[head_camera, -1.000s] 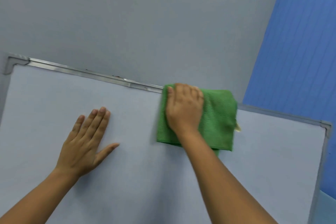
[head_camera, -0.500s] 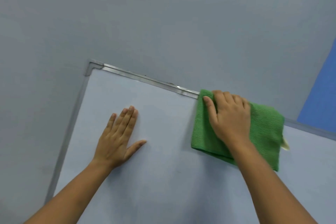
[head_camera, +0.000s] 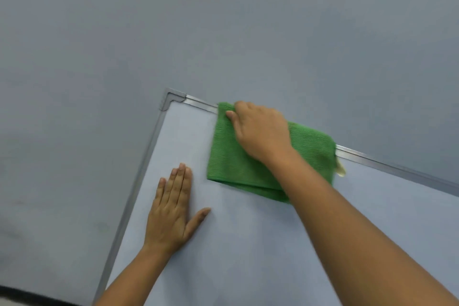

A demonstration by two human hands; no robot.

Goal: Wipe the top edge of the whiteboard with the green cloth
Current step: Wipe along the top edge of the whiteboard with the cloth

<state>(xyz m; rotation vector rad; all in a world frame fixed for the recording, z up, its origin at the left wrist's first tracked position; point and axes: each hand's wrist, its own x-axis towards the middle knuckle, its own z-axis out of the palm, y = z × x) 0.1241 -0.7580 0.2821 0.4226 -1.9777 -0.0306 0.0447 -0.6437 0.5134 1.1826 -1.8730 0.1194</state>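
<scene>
The whiteboard (head_camera: 248, 243) hangs on a grey wall, its metal top edge (head_camera: 387, 164) running down to the right from the top-left corner piece (head_camera: 173, 99). A folded green cloth (head_camera: 231, 156) is draped over that top edge, close to the corner. My right hand (head_camera: 260, 131) presses the cloth against the edge, fingers curled over the frame and thumb on the cloth's left side. My left hand (head_camera: 173, 208) lies flat on the board face below and left of the cloth, fingers extended and holding nothing.
Grey wall (head_camera: 223, 20) fills everything above and left of the board. The board's left frame (head_camera: 131, 194) runs down to the bottom left. A pale tag (head_camera: 340, 169) sticks out at the cloth's right side.
My right hand has slid the cloth leftward along the top edge, from mid-board to near the top-left corner. The view has swung left, so the blue wall is out of sight.
</scene>
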